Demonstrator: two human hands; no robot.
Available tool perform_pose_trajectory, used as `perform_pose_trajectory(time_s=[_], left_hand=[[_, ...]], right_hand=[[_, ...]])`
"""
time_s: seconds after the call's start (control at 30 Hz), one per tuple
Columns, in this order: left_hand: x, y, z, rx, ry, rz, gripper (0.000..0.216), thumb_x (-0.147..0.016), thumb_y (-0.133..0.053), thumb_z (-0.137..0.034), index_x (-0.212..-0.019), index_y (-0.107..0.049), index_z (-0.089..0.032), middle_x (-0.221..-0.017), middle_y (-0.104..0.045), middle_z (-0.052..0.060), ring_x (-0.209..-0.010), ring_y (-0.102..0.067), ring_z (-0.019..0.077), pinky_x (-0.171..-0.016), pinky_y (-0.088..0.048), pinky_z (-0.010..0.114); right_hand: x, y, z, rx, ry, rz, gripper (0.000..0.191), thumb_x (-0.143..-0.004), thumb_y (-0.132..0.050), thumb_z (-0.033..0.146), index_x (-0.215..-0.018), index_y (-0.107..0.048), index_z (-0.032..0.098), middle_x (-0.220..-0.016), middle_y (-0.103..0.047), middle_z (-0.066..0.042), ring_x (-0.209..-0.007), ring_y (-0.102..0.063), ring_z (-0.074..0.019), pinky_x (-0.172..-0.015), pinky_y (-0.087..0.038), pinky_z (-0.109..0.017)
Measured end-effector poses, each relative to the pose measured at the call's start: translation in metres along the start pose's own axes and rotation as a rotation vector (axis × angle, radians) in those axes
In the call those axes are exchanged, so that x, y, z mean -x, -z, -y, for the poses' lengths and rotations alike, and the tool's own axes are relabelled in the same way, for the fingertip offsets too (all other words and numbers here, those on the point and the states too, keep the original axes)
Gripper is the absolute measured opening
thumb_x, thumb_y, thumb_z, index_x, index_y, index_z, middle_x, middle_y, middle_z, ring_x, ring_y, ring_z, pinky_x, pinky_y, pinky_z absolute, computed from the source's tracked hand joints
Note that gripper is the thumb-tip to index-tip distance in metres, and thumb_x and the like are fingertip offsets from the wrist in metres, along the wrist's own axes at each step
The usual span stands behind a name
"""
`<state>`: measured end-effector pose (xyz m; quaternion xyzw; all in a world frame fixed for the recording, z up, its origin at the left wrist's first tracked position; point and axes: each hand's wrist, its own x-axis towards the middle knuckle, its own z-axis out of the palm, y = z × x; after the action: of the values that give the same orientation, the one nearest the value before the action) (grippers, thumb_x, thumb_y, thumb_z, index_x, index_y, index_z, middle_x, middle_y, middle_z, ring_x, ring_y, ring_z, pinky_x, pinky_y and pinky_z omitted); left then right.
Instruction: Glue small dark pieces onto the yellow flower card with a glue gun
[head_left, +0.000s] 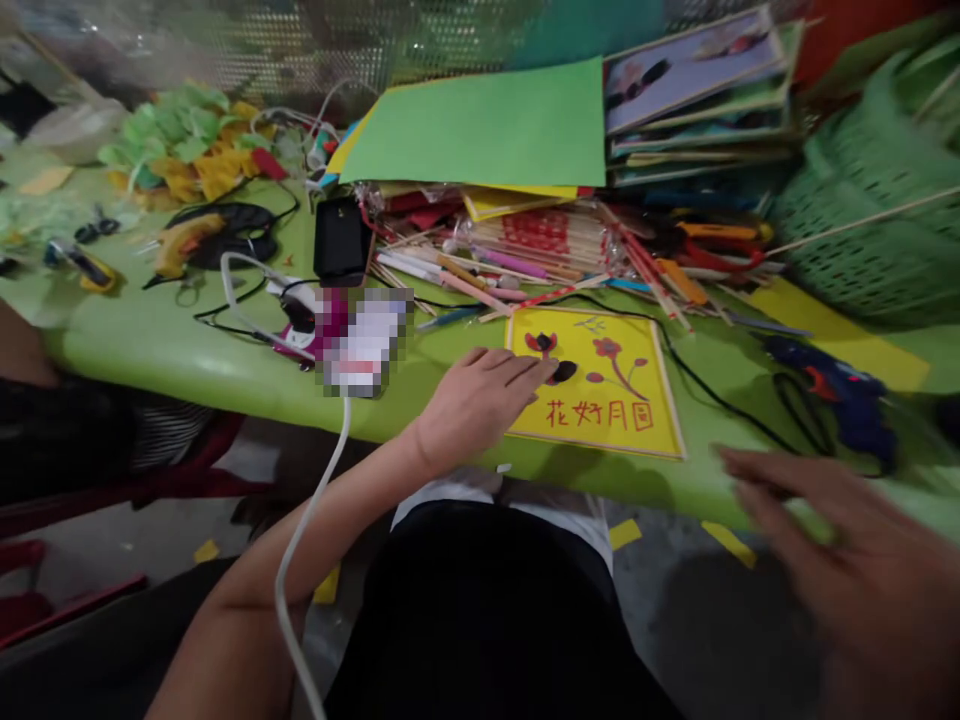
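A yellow picture card (pixel 600 400) with a pale border lies near the table's front edge. It bears red flowers, dark oval pieces and red Chinese characters. My left hand (pixel 484 400) rests over its left side, fingers stretched out, the fingertips at a black oval piece (pixel 564 372). Whether they press on that piece cannot be made out. My right hand (pixel 840 550) is off to the right of the card, slightly blurred, fingers loosely apart and nothing visible in them. Beyond it lies a dark blue glue gun (pixel 840 395) with a black cord.
Green sheets (pixel 480 125) cover sticks and pens behind the card. Framed pictures (pixel 694 75) are stacked beside a green basket (pixel 877 190). To the left are a phone (pixel 367 345) with a white cable, a black box (pixel 341 240) and a yellow glue gun (pixel 184 245). Another person's arm (pixel 22 345) shows.
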<state>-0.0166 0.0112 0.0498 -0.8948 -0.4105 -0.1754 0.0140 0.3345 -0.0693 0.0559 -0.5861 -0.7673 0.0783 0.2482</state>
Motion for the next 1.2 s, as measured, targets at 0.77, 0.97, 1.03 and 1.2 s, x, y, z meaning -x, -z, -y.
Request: perform_pose_trajectory(time_s=[0.77,0.97,1.03,1.2], left_hand=[[0.065,-0.013,-0.036,0.228,0.429,-0.167,0.021,-0.083,-0.08,-0.03,-0.096,-0.066,-0.021,-0.097,-0.07,0.004,-0.095,-0.06,0.025,-0.088,-0.042,0.041],[0.069,-0.014,-0.032,0.237,0.451,-0.182,0.013,-0.098,-0.058,-0.016,-0.088,-0.063,-0.021,-0.089,-0.069,0.003,-0.085,-0.057,0.0218,-0.082,-0.042,0.038],[0.074,-0.014,-0.027,0.256,0.474,-0.197,0.014,-0.101,-0.053,-0.018,-0.089,-0.061,-0.02,-0.09,-0.069,0.004,-0.085,-0.058,0.0217,-0.084,-0.044,0.039],[0.082,-0.014,-0.018,0.311,0.489,-0.269,0.013,-0.103,-0.048,-0.018,-0.094,-0.057,-0.02,-0.089,-0.07,0.002,-0.084,-0.062,0.019,-0.092,-0.048,0.038]], right_hand=[[0.009,-0.057,0.062,-0.114,0.334,0.025,0.012,-0.095,-0.067,0.014,-0.101,-0.071,0.023,-0.089,-0.071,-0.003,-0.082,-0.07,-0.0176,-0.076,-0.055,-0.029],[-0.014,-0.107,0.106,-0.172,0.508,0.042,0.016,-0.094,-0.068,0.013,-0.107,-0.071,0.021,-0.091,-0.071,-0.006,-0.083,-0.068,-0.0199,-0.075,-0.055,-0.033],[-0.018,-0.118,0.114,-0.116,0.54,0.008,0.011,-0.095,-0.065,0.015,-0.102,-0.073,0.02,-0.089,-0.072,-0.007,-0.08,-0.067,-0.0214,-0.072,-0.054,-0.034],[-0.017,-0.114,0.114,-0.205,0.449,0.0,0.011,-0.094,-0.065,0.016,-0.087,-0.07,0.023,-0.082,-0.072,-0.004,-0.076,-0.069,-0.0203,-0.071,-0.056,-0.032]])
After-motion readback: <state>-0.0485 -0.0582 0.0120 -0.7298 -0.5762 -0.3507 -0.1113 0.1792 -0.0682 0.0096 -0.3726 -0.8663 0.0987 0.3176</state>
